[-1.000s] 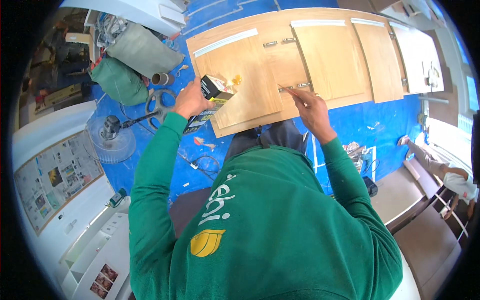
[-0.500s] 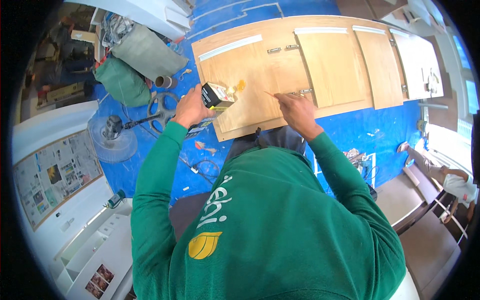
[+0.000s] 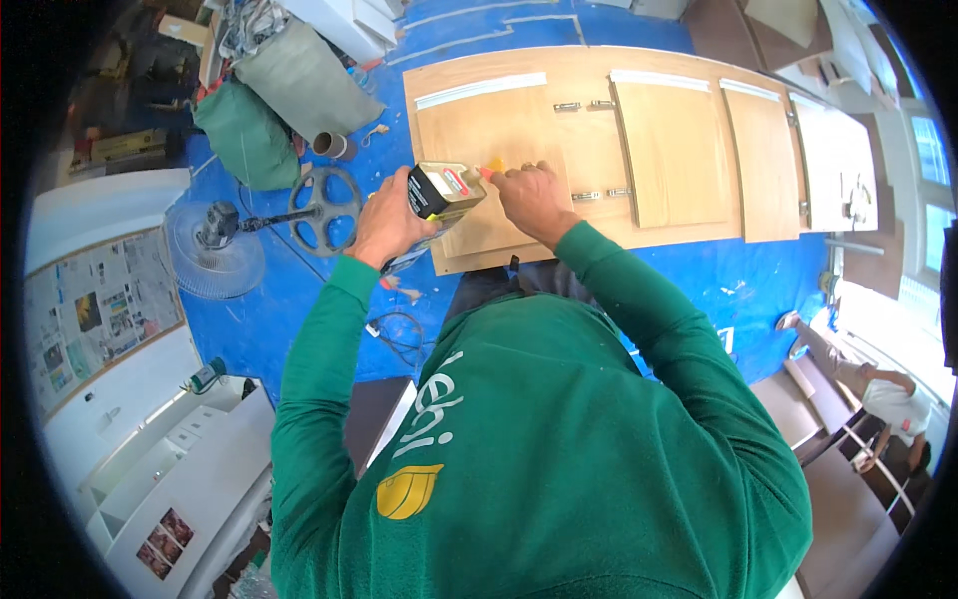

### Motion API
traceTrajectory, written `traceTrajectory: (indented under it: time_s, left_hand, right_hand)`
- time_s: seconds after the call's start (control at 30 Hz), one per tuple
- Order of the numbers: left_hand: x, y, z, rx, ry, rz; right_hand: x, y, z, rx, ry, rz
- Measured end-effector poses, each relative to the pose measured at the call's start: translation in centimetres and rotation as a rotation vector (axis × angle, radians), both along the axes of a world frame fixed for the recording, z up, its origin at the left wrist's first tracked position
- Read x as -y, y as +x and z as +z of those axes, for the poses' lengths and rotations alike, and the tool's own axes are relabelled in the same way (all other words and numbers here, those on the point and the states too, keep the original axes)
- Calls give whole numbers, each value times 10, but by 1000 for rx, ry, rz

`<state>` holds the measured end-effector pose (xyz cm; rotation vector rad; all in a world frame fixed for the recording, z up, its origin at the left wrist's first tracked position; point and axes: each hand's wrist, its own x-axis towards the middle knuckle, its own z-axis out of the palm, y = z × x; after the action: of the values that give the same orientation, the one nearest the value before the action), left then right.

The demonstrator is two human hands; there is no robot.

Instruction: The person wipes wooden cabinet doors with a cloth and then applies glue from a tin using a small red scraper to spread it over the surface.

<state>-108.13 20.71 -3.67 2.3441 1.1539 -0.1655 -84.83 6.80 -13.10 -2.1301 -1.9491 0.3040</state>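
Observation:
My left hand (image 3: 392, 222) grips a tilted rectangular tin (image 3: 444, 195) with a black and gold label at the left end of a long wooden board (image 3: 584, 150). My right hand (image 3: 529, 200) pinches a thin stick, now mostly hidden, at the tin's spout. Beside the spout an orange-yellow blob (image 3: 496, 163) lies on a plywood panel (image 3: 517, 208). Further right are more panels (image 3: 669, 150) with white strips along their far edges, and metal hinges (image 3: 589, 196) between them.
A standing fan (image 3: 215, 250) lies on the blue floor sheet (image 3: 718, 290) at left, near stuffed bags (image 3: 244, 140), a cardboard tube (image 3: 334, 146) and cables (image 3: 397, 339). A white cabinet (image 3: 180, 479) is at lower left. Another person (image 3: 888, 409) is at the far right, beside brown boards.
My right hand has moved left, away from the hinges to the tin's spout. My left hand and tin have shifted slightly right. The board sits lower and further right in the picture.

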Motion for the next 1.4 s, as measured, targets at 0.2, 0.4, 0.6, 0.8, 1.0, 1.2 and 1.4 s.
traceTrajectory:
  time_s: [0.2, 0.4, 0.6, 0.8, 1.0, 1.2, 1.4]
  left_hand:
    - [2, -33, -9, 140, -70, 181]
    - [10, -83, -19, 369, -141, 335]
    - [21, -115, -32, 519, -114, 459]
    - [29, -131, -38, 569, -161, 616]
    - [47, -141, -55, 781, -247, 789]
    - [76, -141, -52, 801, -294, 910]
    - [80, -149, -57, 758, -323, 850]
  right_hand:
    - [15, 9, 4, -46, -75, -35]
    - [15, 16, -3, -258, -128, -164]
    - [21, 13, -6, -101, -84, -161]
    - [27, 10, -28, 46, -139, -54]
    - [16, 24, -97, 144, -70, 81]
    - [-49, 58, -152, 463, -1, 71]
    - [-7, 33, -186, 649, -253, 483]
